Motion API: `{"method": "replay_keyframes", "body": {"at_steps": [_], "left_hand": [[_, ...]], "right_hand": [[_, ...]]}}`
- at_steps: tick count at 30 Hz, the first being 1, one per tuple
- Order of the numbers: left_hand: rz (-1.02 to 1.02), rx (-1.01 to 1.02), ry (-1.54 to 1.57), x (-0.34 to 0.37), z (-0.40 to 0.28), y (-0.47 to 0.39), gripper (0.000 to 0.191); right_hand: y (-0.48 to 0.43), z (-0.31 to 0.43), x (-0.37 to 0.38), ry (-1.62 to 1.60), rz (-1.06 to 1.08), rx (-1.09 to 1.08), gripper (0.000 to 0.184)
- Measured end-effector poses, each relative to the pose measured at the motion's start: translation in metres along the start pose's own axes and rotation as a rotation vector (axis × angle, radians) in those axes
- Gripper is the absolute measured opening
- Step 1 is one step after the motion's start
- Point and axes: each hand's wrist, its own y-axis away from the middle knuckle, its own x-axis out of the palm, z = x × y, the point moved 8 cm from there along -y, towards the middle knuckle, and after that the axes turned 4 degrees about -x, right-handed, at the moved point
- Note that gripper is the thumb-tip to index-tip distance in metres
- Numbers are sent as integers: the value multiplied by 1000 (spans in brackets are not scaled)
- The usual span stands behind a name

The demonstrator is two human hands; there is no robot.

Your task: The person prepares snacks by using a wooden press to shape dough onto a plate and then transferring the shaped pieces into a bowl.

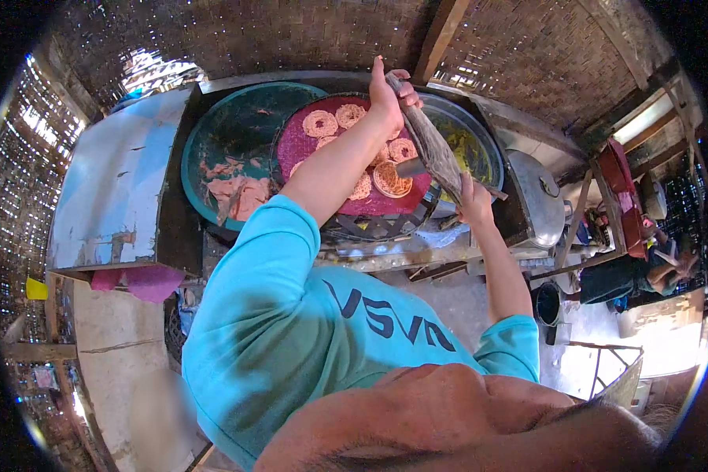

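My left hand (389,97) grips the upper end of a weathered wooden hand press (430,141), its thumb pointing up. Lower down, my right hand (477,200) is closed around the press's other end. A grey cylinder (411,167) juts from the press towards a round piece with orange-peach strands (393,179). Whether the cylinder touches it, I cannot tell. Around it, several rings of peach-coloured dough strands (320,124) lie on a magenta sheet (295,144) over a round woven tray (383,229). My left forearm hides part of the sheet and some rings.
Left of the tray is a wide green basin (230,135) with a lump of peach dough (242,197). Behind the press sits a basin with yellow-green residue (463,141). A lidded metal pot (537,197) stands right. Another person (637,274) is at far right. A blue-white panel (115,183) borders the left.
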Motion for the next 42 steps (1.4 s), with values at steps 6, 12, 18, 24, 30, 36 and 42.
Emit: {"method": "replay_keyframes", "body": {"at_steps": [6,12,18,24,30,36,42], "left_hand": [[42,-194,-743,-19,16,14,65],[-43,-501,-1397,-79,60,44,70],[-162,-443,-1253,-91,63,46,80],[-37,-550,-1355,-68,61,73,82],[171,-293,-2260,-86,58,72,63],[243,413,-2662,-63,27,71,67],[486,924,-2189,73,14,84,54]], "right_hand": [[20,14,0,-250,109,148,63],[28,10,1,-270,65,158,63],[33,14,-3,-321,23,210,61],[30,15,-5,-358,-52,171,59],[24,13,-9,-432,-150,198,59],[33,28,-24,-432,-171,133,56],[41,79,-8,-482,-194,44,53]]}}
